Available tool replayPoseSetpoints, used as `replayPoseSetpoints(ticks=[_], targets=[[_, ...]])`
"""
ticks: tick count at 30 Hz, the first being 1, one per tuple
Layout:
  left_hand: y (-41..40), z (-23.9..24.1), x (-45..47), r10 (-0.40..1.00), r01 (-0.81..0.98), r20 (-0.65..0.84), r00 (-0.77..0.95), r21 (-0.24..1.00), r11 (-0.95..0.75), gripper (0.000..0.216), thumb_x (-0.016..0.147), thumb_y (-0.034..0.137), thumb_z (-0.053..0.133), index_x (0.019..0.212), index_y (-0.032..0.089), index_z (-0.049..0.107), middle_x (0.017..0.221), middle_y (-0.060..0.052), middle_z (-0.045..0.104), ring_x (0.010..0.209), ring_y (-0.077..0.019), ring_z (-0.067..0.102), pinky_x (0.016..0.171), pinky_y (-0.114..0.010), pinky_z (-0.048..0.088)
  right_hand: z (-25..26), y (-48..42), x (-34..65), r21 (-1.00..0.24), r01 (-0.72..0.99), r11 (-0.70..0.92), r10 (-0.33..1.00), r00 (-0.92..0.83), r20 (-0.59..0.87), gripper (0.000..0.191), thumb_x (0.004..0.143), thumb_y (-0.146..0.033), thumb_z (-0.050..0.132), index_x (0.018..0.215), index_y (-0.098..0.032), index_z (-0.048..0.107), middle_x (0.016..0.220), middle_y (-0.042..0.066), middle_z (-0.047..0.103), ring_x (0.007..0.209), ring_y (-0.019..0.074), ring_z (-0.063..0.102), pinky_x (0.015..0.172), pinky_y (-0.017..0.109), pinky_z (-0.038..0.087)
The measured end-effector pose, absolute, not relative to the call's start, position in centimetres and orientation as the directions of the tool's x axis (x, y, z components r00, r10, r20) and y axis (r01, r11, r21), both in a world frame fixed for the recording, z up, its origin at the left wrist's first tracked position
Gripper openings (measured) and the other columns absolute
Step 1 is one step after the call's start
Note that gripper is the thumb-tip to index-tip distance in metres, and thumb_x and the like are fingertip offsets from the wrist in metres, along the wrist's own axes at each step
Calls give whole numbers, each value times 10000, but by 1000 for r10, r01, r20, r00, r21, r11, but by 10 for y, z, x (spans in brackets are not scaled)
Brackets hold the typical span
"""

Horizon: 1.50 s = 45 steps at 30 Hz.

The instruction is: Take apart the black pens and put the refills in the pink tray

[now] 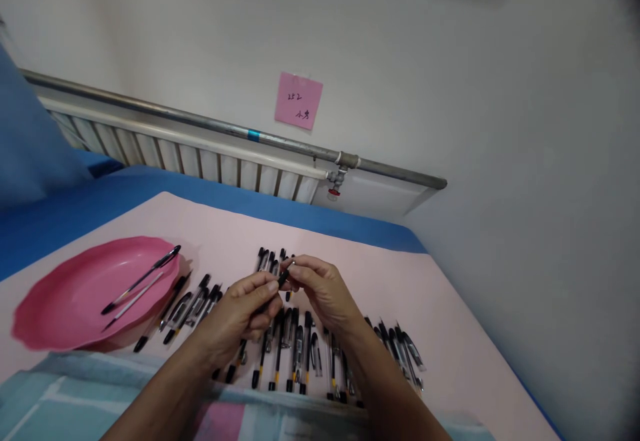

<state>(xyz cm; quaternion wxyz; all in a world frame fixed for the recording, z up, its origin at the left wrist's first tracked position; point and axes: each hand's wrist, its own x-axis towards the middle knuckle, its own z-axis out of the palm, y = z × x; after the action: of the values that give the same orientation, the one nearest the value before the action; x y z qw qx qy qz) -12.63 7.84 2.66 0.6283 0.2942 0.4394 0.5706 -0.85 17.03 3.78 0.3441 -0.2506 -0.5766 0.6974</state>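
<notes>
My left hand (247, 308) is closed round a dark pen (284, 276), whose black end points up and to the right. The fingertips of my right hand (323, 288) pinch a small silvery tip (293, 263) at that end; whether it is joined to the barrel I cannot tell. Beneath both hands lie rows of pen parts, among them black-ended barrels (278, 358) and clear caps with black clips (316, 354). More pen parts (262, 259) lie just beyond my fingers, partly hidden by them.
A pink oval dish (55, 308) on the left holds a capped pen (143, 280) and a thin refill (133, 301). Pen parts (200, 301) lie beside it, others (400, 348) to the right. Behind the pink-topped table (215, 218) are a radiator (230, 168) and pipe.
</notes>
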Motion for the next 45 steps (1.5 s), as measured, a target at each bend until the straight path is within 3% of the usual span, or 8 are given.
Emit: replayPoseSetpoints(ticks=[7,12,17,22,27,32,37,45], targets=[[79,24,-126,967,-476,-252,-22,854,212,213,753,375,565,800,178,498,543,71,455,344,6,191,341,-138,66,33,172,-9,-959,-213,-186,750,-662,2,186,668,-302,657,799,-171,672,736,23,622,605,117,516,573,251,384],[79,25,-124,968,-453,-249,-39,868,205,220,749,379,567,812,177,506,542,70,458,340,5,204,336,-137,74,33,173,-8,-993,-119,28,848,-523,86,149,650,-283,680,582,-164,621,514,-36,510,512,85,427,549,232,349],[79,25,-125,964,-489,-265,-22,844,221,233,736,388,579,807,181,500,545,72,453,342,8,185,339,-137,58,34,174,-8,-973,-195,-126,760,-649,32,157,656,-296,657,759,-178,669,724,10,609,577,104,484,586,258,384],[79,25,-125,964,-460,-262,-50,863,211,226,744,383,569,817,177,513,541,69,463,336,6,206,335,-135,76,34,174,-9,-993,-117,14,854,-515,73,130,617,-264,690,566,-169,618,513,-38,511,519,90,422,552,235,349],[79,26,-125,965,-465,-259,-40,860,212,230,742,384,574,822,177,513,545,68,460,346,4,211,343,-135,71,33,175,-8,-968,-195,-158,745,-667,13,153,667,-288,647,767,-175,668,727,14,610,591,109,497,594,259,382],[79,26,-125,968,-440,-246,-44,875,203,200,763,376,550,793,184,498,546,69,459,347,1,212,341,-138,80,33,174,-8,-992,-125,10,835,-545,77,100,641,-248,681,597,-170,639,526,-34,524,530,90,440,562,236,349],[78,26,-126,966,-442,-256,-35,871,215,219,756,388,552,810,184,496,554,71,449,351,0,200,349,-142,71,31,176,-6,-975,-180,-129,732,-681,29,135,680,-271,645,775,-183,680,736,12,616,585,101,495,595,255,371],[80,19,-123,965,108,12,-264,994,17,220,818,364,433,709,180,484,554,60,450,453,-60,371,439,-176,265,30,173,-9,-994,-90,61,844,-528,99,101,656,-260,648,639,-160,644,553,-37,536,554,91,434,570,227,355]])
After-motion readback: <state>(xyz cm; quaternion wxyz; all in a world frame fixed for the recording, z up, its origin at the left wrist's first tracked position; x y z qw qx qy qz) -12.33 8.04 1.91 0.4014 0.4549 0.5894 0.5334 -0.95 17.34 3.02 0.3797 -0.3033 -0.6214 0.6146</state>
